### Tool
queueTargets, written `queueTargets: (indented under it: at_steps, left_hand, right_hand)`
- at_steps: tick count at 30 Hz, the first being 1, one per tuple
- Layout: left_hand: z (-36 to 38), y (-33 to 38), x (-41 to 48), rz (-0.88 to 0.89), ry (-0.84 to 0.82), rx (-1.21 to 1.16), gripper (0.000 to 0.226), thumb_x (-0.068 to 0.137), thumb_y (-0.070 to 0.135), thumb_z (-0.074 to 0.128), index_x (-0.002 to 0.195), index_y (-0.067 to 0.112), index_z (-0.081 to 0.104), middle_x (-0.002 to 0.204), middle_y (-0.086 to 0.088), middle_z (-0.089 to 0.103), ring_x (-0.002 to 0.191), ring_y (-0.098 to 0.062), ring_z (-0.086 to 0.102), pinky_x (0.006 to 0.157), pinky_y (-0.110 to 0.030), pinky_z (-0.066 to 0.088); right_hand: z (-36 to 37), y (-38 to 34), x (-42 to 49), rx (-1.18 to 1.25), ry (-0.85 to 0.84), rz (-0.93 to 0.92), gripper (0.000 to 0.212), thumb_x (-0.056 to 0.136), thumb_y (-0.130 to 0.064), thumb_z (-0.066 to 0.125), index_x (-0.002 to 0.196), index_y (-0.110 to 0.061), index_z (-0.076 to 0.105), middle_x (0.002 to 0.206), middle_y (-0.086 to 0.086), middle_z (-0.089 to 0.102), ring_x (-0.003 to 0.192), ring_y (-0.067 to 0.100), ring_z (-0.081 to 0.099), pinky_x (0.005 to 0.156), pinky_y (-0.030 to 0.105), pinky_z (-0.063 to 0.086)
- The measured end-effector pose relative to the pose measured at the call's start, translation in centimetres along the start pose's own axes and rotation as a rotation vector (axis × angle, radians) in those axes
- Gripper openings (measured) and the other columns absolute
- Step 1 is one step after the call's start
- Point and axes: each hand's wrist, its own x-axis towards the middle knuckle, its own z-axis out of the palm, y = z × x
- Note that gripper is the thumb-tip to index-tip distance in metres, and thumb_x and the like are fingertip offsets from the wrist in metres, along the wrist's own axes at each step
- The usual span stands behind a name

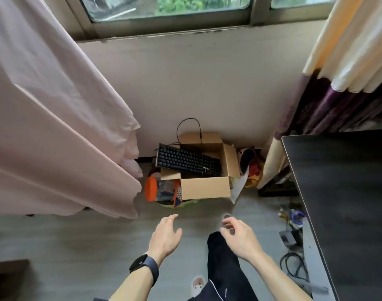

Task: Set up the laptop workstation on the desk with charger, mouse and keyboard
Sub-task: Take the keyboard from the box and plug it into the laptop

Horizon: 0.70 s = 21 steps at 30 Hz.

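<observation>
Grey wood-look floor runs up to a pale wall under a window (pixel 164 9). At far left a pink curtain (pixel 55 127) hangs down and fills that side of the view. Just right of its lower edge, an orange-capped item (pixel 151 189) sits among mixed clutter on the floor, touching the left side of an open cardboard box (pixel 205 189) that stands against the wall.

A black keyboard (pixel 188 160) lies slanted across the box's open top. Its left end juts out past the box's left flap and its right end dips down inside. Its black cable (pixel 189 127) loops up in front of the wall behind the box.

Nearer the camera, the left hand (pixel 166 233) reaches forward above the floor, with a dark watch (pixel 144 267) on its wrist and a ring on one finger. The fingers are loosely extended and grasp nothing. The keyboard lies well ahead of these fingertips, with bare floor and the box's front wall between them.

Beside it, the right hand (pixel 240 235) hangs over a dark trouser leg (pixel 224 263), fingers softly curled and empty. It is likewise well apart from the keyboard, which lies ahead and slightly to its left.

Farther right, loose cables (pixel 294 268) and small items lie on the floor along the edge of a dark desk (pixel 342 203). Cream and purple curtains (pixel 348 51) hang above the desk's far end.
</observation>
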Motion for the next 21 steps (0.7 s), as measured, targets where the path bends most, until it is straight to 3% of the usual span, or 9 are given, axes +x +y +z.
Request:
queueTargets:
  at_steps: [14, 18, 21]
  left_hand:
    - [-10.5, 8.3, 19.5, -0.247, 0.070, -0.103, 0.058, 0.090, 0.033, 0.058, 0.144, 0.019, 0.044, 0.144, -0.005, 0.046, 0.133, -0.024, 0.047, 0.108, -0.032, 0.038]
    - [-11.5, 7.9, 24.6, -0.291, 0.096, -0.128, 0.066, 0.090, 0.031, 0.062, 0.149, 0.019, 0.036, 0.152, -0.005, 0.032, 0.136, -0.023, 0.042, 0.110, -0.032, 0.034]
    - [-12.0, 6.4, 28.4, -0.359, 0.142, -0.162, 0.075, 0.088, 0.034, 0.066, 0.152, 0.021, 0.029, 0.158, -0.008, 0.017, 0.140, -0.031, 0.037, 0.112, -0.039, 0.034]
  right_hand:
    - [-7.5, -6.4, 24.6, -0.047, -0.227, 0.007, 0.038, 0.099, -0.038, 0.051, 0.132, -0.021, 0.055, 0.120, -0.007, 0.063, 0.105, 0.011, 0.060, 0.092, 0.030, 0.049]
    - [-7.2, -7.4, 30.8, 0.002, -0.237, 0.052, 0.038, 0.100, -0.036, 0.051, 0.133, -0.018, 0.052, 0.115, -0.005, 0.062, 0.101, 0.013, 0.061, 0.087, 0.029, 0.047]
    - [-5.8, -7.8, 35.4, -0.011, -0.241, 0.071, 0.045, 0.100, -0.038, 0.052, 0.139, -0.017, 0.048, 0.128, 0.002, 0.060, 0.115, 0.019, 0.058, 0.093, 0.032, 0.047]
